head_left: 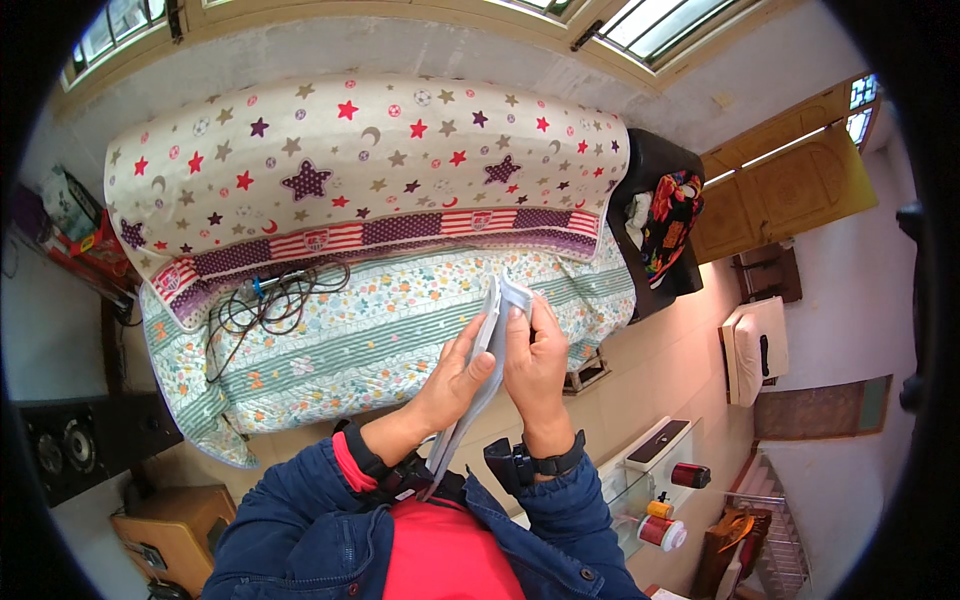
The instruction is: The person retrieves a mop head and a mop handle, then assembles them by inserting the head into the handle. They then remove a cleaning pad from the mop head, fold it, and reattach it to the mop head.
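Observation:
A thin, folded light grey-blue piece of cloth (465, 425) hangs upright in front of my chest, its lower end close to my jacket. My left hand (445, 385) lies against its left side, fingers and thumb closed around the edge. From the right, my right hand (536, 365) grips the upper part, the thumb pressed on the cloth near its top corner. What kind of cloth item it is, I cannot make out. Both wrists carry black straps, the right one with a small black device (510, 465).
Ahead stands a sofa with a star-patterned cover (370, 170) over its back and a floral quilt (330, 350) on its seat. A coiled black cable (265, 310) lies on the quilt. At lower left is a black speaker (85, 445); at right, a glass table (630, 495) holding jars.

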